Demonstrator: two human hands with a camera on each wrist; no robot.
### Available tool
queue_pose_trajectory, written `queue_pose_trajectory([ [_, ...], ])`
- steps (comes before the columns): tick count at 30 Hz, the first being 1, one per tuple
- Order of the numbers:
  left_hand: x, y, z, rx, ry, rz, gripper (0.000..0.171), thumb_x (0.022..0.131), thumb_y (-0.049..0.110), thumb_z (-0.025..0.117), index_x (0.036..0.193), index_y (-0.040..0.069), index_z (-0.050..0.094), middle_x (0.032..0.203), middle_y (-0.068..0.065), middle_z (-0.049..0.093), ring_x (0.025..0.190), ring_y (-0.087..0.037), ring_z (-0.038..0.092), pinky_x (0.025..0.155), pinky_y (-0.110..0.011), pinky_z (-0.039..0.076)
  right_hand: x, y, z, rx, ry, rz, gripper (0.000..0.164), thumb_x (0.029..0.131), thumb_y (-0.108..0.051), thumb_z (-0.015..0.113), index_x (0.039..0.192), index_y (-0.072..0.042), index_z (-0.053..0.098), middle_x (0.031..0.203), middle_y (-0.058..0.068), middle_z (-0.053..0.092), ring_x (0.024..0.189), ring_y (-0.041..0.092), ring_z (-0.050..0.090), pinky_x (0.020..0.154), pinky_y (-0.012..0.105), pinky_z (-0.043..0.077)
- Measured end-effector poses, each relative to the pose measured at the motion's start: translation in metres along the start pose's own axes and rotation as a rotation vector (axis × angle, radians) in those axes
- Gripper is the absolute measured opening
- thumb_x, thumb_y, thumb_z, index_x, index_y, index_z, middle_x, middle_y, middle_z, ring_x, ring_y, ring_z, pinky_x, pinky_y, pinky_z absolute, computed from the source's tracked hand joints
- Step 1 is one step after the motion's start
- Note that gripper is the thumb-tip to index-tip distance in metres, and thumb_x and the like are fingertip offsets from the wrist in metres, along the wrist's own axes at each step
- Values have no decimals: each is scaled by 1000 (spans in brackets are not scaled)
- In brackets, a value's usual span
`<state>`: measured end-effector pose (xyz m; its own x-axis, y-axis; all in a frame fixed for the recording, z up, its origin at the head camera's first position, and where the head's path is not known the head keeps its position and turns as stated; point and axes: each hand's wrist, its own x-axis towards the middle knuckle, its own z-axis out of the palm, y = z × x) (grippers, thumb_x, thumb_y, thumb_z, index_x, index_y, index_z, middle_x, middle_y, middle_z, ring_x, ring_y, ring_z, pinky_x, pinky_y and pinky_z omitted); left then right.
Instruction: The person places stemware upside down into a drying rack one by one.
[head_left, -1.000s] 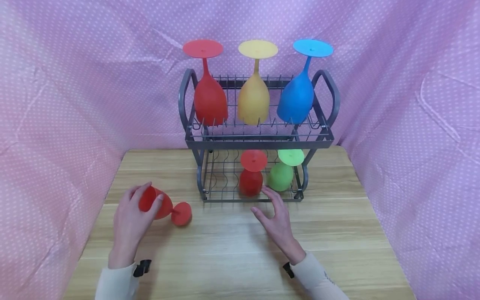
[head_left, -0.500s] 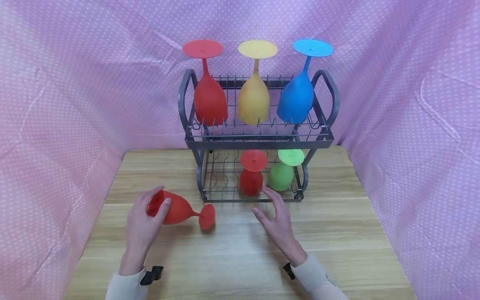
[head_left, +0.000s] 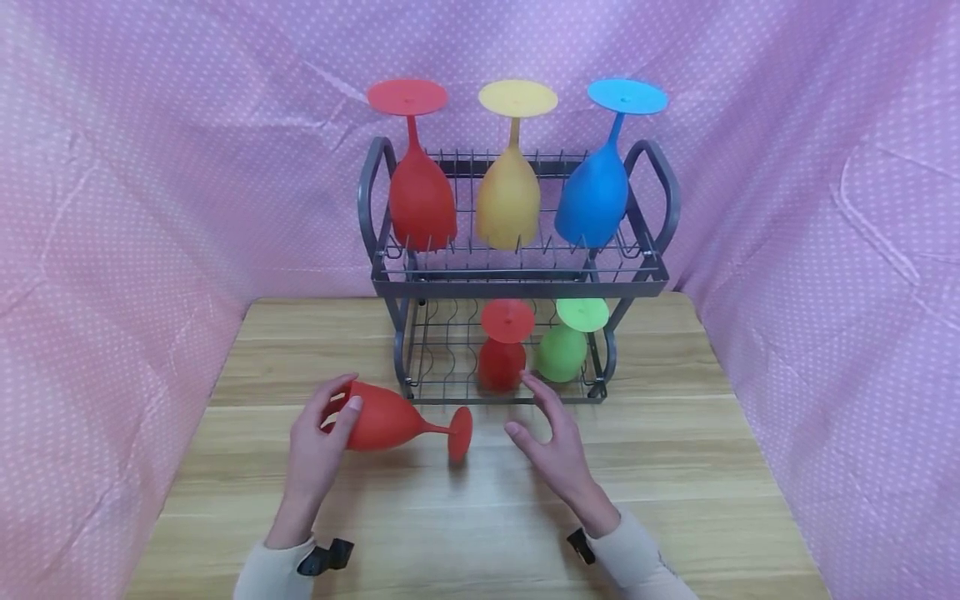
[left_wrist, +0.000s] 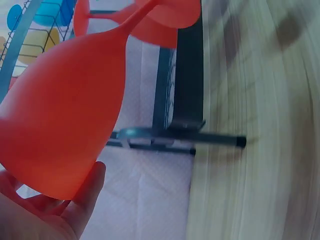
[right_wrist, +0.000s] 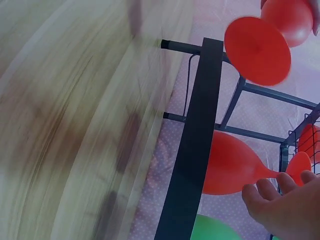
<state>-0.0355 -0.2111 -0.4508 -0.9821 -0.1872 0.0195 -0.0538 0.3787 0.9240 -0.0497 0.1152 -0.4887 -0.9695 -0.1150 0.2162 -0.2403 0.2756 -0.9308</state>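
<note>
A red wine glass (head_left: pixel 386 418) lies sideways in the air over the table, its round foot toward the right. My left hand (head_left: pixel 321 446) grips it by the rim end, thumb on the near side; the left wrist view shows fingers at the rim of its bowl (left_wrist: pixel 65 110). My right hand (head_left: pixel 557 454) has its fingers spread and holds nothing, in front of the rack's lower tier. Nearest to its fingertips are an upside-down red wine glass (head_left: pixel 502 364) and an upside-down green wine glass (head_left: pixel 562 352), both on the lower tier.
A dark two-tier dish rack (head_left: pixel 517 289) stands at the back of the wooden table (head_left: pixel 450 533). Its top tier bears upside-down red (head_left: pixel 422 200), yellow (head_left: pixel 508 200) and blue wine glasses (head_left: pixel 592 196). Pink dotted cloth (head_left: pixel 150 208) hangs behind and at both sides.
My left hand has carried the red wine glass rightward across the table, toward the right hand, and its foot has turned more edge-on. My right hand has hardly moved.
</note>
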Motion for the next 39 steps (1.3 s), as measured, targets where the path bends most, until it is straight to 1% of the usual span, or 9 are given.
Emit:
queue_pose_trajectory([
  [2, -1, 1, 4, -41, -14, -12, 47, 102, 28, 64, 147, 15, 56, 146, -8, 53, 124, -29, 53, 83, -16, 53, 0, 0, 0, 33, -5, 13, 66, 95, -18, 75, 154, -7, 46, 159, 7, 47, 147, 25, 42, 117, 56, 37],
  [9, -3, 5, 18, -157, -62, -26, 46, 103, 27, 64, 146, 14, 56, 144, -9, 52, 122, -33, 56, 82, -20, 56, -3, 4, -1, 140, -19, 29, 62, 96, -12, 71, 153, -13, 47, 158, 16, 46, 145, 28, 44, 118, 44, 38],
  [14, -4, 7, 30, -219, -64, -19, 45, 103, 26, 63, 145, 14, 55, 143, -9, 52, 122, -33, 56, 82, -23, 58, -5, 4, -1, 234, -45, 58, 61, 97, -10, 70, 154, -13, 46, 157, 12, 47, 145, 32, 44, 115, 40, 42],
  [17, -5, 8, 38, -251, -59, -12, 44, 104, 25, 62, 146, 13, 54, 142, -8, 53, 121, -32, 57, 82, -24, 59, -5, 3, -1, 286, -59, 78, 61, 98, -10, 68, 154, -13, 45, 158, 9, 47, 145, 30, 44, 114, 39, 43],
  [22, -6, 9, 47, -298, -49, 1, 44, 105, 24, 59, 146, 10, 53, 140, -6, 54, 118, -29, 59, 83, -25, 59, -5, 3, -2, 377, -77, 103, 61, 98, -8, 65, 155, -11, 43, 158, 12, 45, 143, 35, 47, 108, 34, 49],
  [27, -6, 10, 52, -340, -47, -7, 45, 106, 23, 56, 148, 7, 52, 141, -8, 54, 119, -29, 56, 84, -25, 59, -4, 4, -3, 411, -110, 110, 64, 99, -9, 64, 157, -3, 37, 157, 16, 44, 137, 43, 52, 102, 31, 53],
  [30, -7, 10, 54, -358, -50, -11, 45, 106, 22, 56, 148, 9, 52, 142, -8, 54, 122, -29, 54, 85, -25, 59, -3, 2, -4, 434, -129, 112, 67, 100, -10, 64, 158, -1, 33, 157, 19, 44, 133, 40, 56, 100, 33, 54],
  [34, -7, 7, 57, -367, -55, -16, 45, 105, 23, 57, 148, 11, 52, 143, -8, 53, 124, -30, 52, 85, -25, 58, -3, 1, -6, 451, -140, 111, 65, 101, -8, 63, 158, 0, 33, 155, 25, 44, 128, 28, 63, 97, 37, 56],
  [39, -6, 5, 59, -357, -103, -31, 47, 106, 27, 56, 151, 15, 50, 145, -7, 51, 126, -29, 51, 86, -25, 58, -2, 2, -12, 434, -146, 117, 59, 101, -6, 62, 157, -7, 42, 152, 23, 46, 126, 27, 64, 96, 36, 57],
])
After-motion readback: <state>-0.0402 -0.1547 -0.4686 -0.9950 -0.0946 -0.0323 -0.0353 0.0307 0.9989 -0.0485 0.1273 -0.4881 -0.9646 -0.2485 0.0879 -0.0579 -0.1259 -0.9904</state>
